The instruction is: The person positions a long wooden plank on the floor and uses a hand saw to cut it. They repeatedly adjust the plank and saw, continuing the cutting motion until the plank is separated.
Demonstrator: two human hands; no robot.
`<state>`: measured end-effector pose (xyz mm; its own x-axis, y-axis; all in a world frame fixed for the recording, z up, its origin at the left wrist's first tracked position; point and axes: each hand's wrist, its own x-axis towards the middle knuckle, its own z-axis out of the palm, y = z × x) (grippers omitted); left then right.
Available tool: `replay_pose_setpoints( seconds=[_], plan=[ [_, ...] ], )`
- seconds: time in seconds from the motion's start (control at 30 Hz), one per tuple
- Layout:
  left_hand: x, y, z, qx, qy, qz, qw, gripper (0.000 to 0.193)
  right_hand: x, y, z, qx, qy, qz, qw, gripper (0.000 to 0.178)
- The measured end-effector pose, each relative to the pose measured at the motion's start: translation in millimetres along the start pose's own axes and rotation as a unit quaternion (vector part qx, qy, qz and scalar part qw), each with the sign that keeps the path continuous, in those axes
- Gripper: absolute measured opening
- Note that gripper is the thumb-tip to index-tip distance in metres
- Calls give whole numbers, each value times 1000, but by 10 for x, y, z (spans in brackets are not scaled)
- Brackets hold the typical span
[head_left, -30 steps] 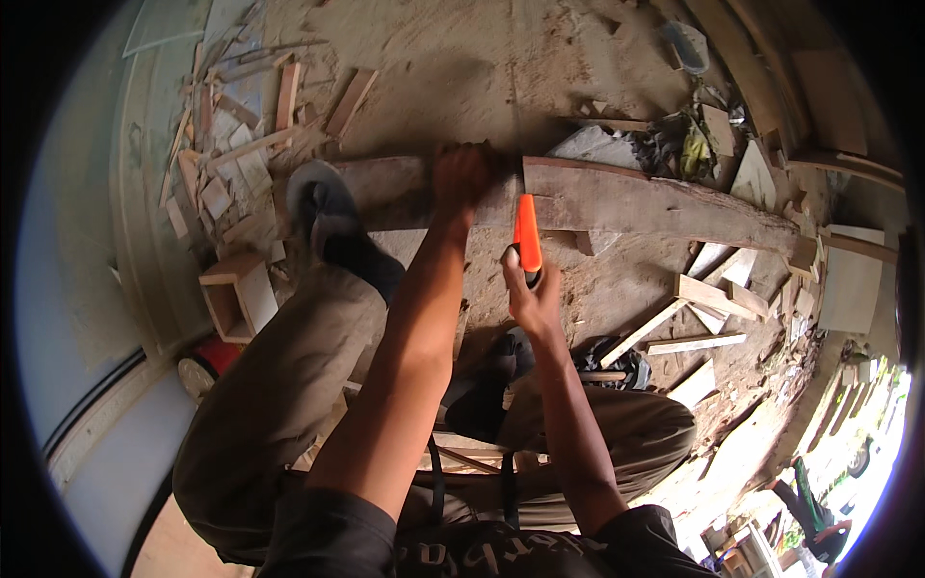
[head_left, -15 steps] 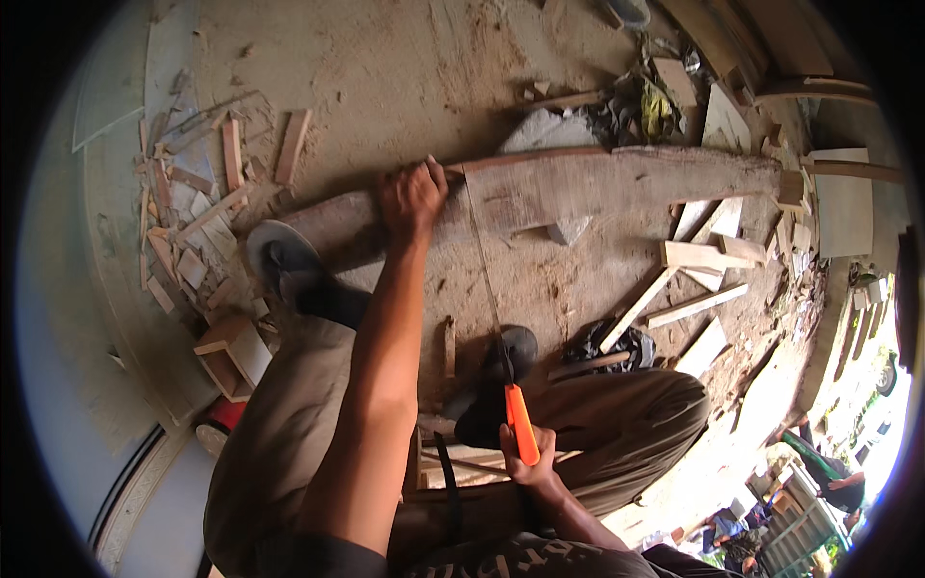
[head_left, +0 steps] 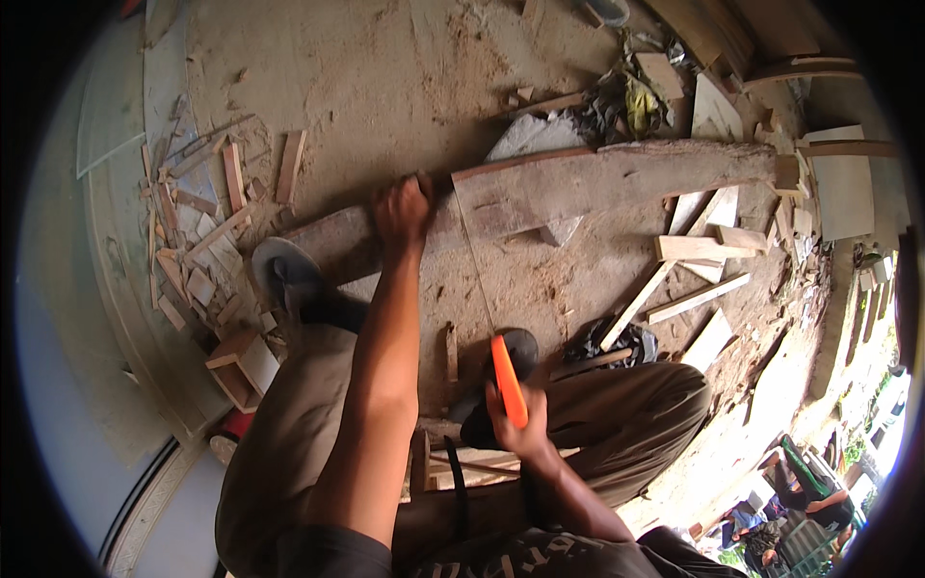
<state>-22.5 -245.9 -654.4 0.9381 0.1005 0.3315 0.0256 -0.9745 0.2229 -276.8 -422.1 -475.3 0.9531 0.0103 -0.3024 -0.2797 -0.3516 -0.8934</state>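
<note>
The left hand (head_left: 403, 207) presses flat, holding down the long rough grey-brown wooden plank (head_left: 597, 183) on the sawdust floor, which looks heavy, stiff and splintery, best gripped at its edges; the right hand (head_left: 520, 424), nearer the body, clasps an orange-handled tool (head_left: 507, 380).

A: Surface noted?
B: Dusty ground (head_left: 366, 77), covered in sawdust. A long rough plank (head_left: 597, 183) lay across it.
A: Other items?
B: Offcut scraps (head_left: 202, 241) were heaped at left; lighter slats (head_left: 694, 279) lay at right, beside a small open wooden box (head_left: 241, 364).
</note>
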Motion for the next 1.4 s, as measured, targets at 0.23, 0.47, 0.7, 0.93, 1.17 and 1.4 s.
replay_pose_setpoints(
  seconds=[0.23, 0.47, 0.7, 0.93, 1.17, 1.4],
  plan=[
    [-39, -83, 81, 37, -20, 18, 999, 36, 362, -29, 104, 40, 41, 25, 998, 22],
    [103, 165, -69, -22, -95, -2, 995, 43, 1264, 59, 473, 62, 76, 20, 995, 29],
    [108, 176, -195, -7, -39, -1, 999, 36, -527, 164, 4, -5, -9, 22, 1000, 27],
    [101, 69, -164, -41, -72, -34, 996, 34, 992, 24, 292, 128, 63, 119, 983, 27],
    [-19, 133, -128, -73, -59, -41, 995, 35, 1201, 510, 416, 222, 77, 179, 955, 17],
    [-28, 178, 15, -64, 6, -22, 998, 23, -505, 527, 132, 114, 76, 64, 989, 9]
  ],
)
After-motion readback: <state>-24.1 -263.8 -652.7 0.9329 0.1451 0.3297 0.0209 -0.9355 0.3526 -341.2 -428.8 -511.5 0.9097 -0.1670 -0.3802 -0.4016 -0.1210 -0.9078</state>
